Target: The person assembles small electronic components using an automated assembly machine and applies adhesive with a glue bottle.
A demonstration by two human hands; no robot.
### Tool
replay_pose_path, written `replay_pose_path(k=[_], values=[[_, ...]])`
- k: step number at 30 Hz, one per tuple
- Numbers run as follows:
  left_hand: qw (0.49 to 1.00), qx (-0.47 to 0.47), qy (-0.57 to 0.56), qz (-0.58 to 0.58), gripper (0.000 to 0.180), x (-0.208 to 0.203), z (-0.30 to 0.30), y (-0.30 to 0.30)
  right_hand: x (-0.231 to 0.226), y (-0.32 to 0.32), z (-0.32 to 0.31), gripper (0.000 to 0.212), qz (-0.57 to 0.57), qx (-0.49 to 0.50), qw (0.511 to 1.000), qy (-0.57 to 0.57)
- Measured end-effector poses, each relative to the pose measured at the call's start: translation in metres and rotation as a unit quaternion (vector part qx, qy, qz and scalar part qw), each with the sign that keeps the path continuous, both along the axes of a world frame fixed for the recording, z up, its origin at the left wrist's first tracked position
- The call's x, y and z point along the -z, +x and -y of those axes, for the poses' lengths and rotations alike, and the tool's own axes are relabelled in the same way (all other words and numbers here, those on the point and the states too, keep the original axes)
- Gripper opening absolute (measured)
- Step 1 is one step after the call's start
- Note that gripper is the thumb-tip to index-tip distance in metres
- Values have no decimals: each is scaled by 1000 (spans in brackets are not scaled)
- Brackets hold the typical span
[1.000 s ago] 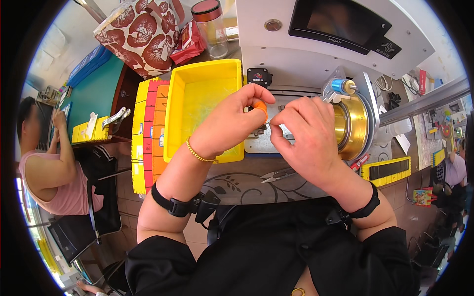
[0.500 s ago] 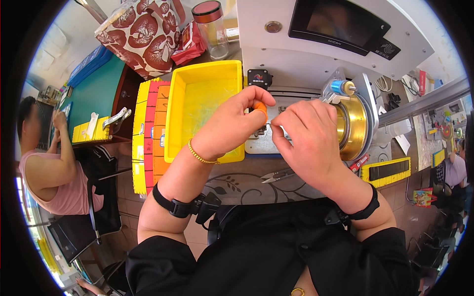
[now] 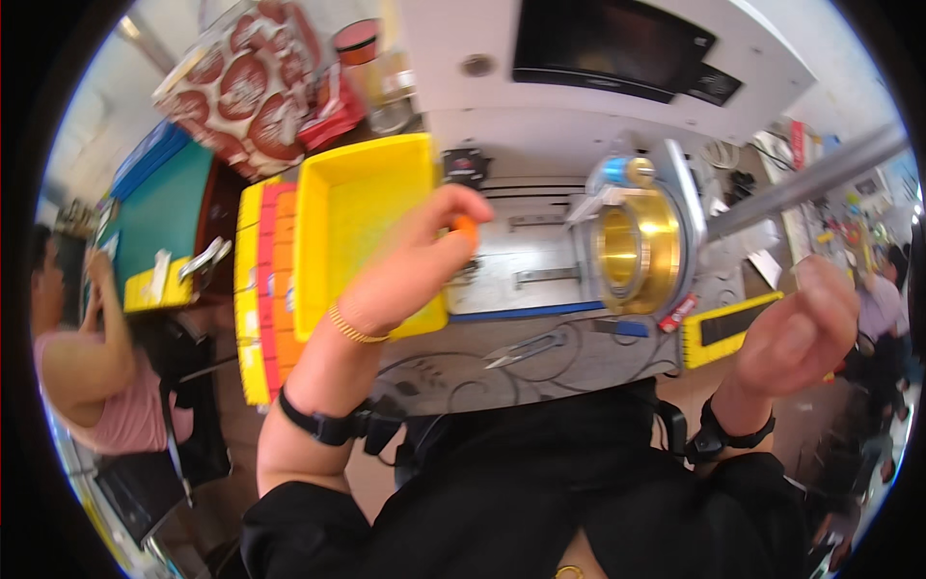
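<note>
My left hand (image 3: 417, 253) is over the right side of a yellow plastic bin (image 3: 367, 179), its fingers curled together. An orange finger cover (image 3: 465, 232) shows at its fingertips; whatever is pinched there is too small to make out. Out to the right, past the bench's edge, my right hand (image 3: 799, 328) is raised with bent, closed fingers. Motion blurs it, and anything between its fingertips cannot be made out. Between the hands lies the machine's metal bed (image 3: 526, 256), with a gold spool-like wheel (image 3: 641, 251) at its right end.
Thread snips (image 3: 526, 349) lie on the patterned bench top near its front edge. A yellow block with a black strip (image 3: 728, 333) is at the right. Yellow, red and orange strips (image 3: 275, 280) stand left of the bin. Another person (image 3: 92, 357) sits at the far left by a green table (image 3: 164, 207).
My right hand has swung away from my left hand, far out to the right. The left hand stays curled near the bin. The whole view has shifted slightly, baring the machine bed.
</note>
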State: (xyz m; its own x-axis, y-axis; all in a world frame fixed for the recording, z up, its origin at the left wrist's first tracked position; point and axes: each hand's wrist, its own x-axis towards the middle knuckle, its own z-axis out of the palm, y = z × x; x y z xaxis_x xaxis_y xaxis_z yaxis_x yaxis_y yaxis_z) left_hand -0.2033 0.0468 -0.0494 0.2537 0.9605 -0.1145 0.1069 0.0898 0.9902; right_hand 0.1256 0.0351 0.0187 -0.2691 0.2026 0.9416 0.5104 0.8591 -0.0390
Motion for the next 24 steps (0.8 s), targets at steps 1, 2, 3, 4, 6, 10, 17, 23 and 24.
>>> replay_pose_path(k=[1, 2, 3, 4, 6, 10, 17, 23, 24], values=[[1000, 2, 2, -4, 22, -1, -1, 0, 3, 32, -4, 24, -53, 32, 998, -13], [1000, 2, 4, -9, 22, -2, 0, 0, 12, 57, -7, 24, -108, 63, 992, -24], [1000, 17, 8, -2, 22, -3, 1, 0, 22, 67, -10, 23, -212, 141, 964, -81], [1000, -1, -10, 27, 21, -3, 3, 2, 25, 78, -15, 25, -236, 225, 937, -128], [998, -17, -28, 56, 20, -6, 5, 2, 45, 103, -24, 32, -235, 276, 900, -242], [997, -50, -52, 20, 26, -8, 8, 2, 67, 116, -23, 38, -161, 306, 840, -419], [999, -28, -30, 19, 23, -5, 1, 3, 88, 144, -41, 38, -89, 374, 817, -429], [997, -30, -59, 40, 28, -11, 5, 4, 34, 160, -3, 27, -263, 334, 861, -279], [997, -37, -58, 37, 28, -8, 4, 3, 25, 158, 1, 30, -292, 187, 900, -264]])
